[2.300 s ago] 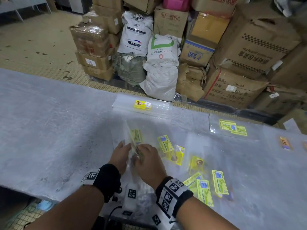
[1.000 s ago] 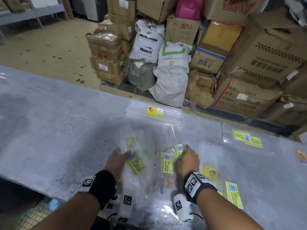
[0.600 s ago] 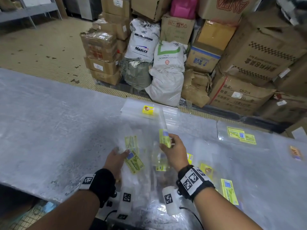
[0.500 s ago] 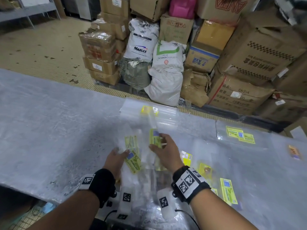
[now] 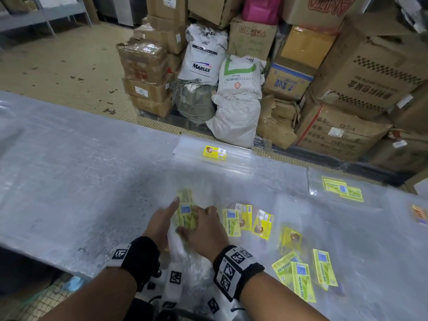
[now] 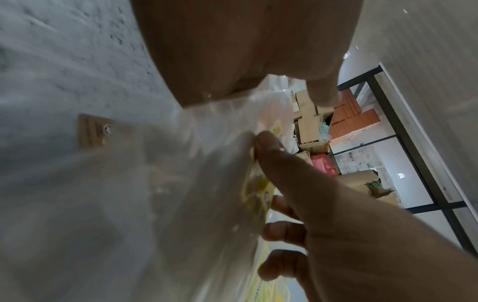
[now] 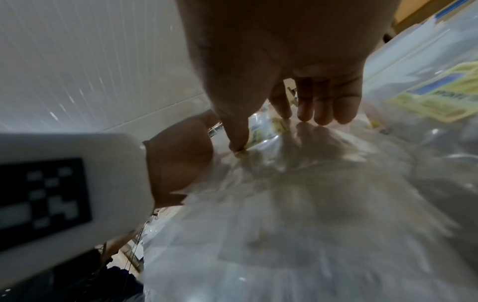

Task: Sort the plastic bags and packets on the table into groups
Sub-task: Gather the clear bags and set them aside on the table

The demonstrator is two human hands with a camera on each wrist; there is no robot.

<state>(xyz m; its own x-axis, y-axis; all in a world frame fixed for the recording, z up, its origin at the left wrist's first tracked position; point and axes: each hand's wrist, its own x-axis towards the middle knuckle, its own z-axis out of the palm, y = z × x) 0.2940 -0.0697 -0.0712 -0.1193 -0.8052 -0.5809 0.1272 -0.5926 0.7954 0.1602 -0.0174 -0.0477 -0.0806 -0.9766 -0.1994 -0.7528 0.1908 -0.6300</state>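
On the grey table (image 5: 81, 181), a stack of clear bags with a green-yellow label (image 5: 185, 216) lies between my hands. My left hand (image 5: 159, 225) holds the stack's left edge; the plastic runs under its palm (image 6: 245, 51) and hides its fingers. My right hand (image 5: 206, 230) rests on the top bag, thumb and fingertips (image 7: 320, 114) pressing the plastic (image 7: 284, 204). Several loose labelled bags (image 5: 262, 224) lie to the right, and more (image 5: 298, 279) lie near the front edge.
A sorted stack with a yellow label (image 5: 215, 152) lies at the far table edge. Another pile (image 5: 342, 191) sits far right, near an orange-labelled packet (image 5: 419, 213). White sacks (image 5: 203, 54) and cardboard boxes (image 5: 370, 77) stand on the floor beyond.
My right hand lifted a labelled bag from the loose ones on the right, carried it left and laid it on the stack by my left hand. The left hand stayed put.
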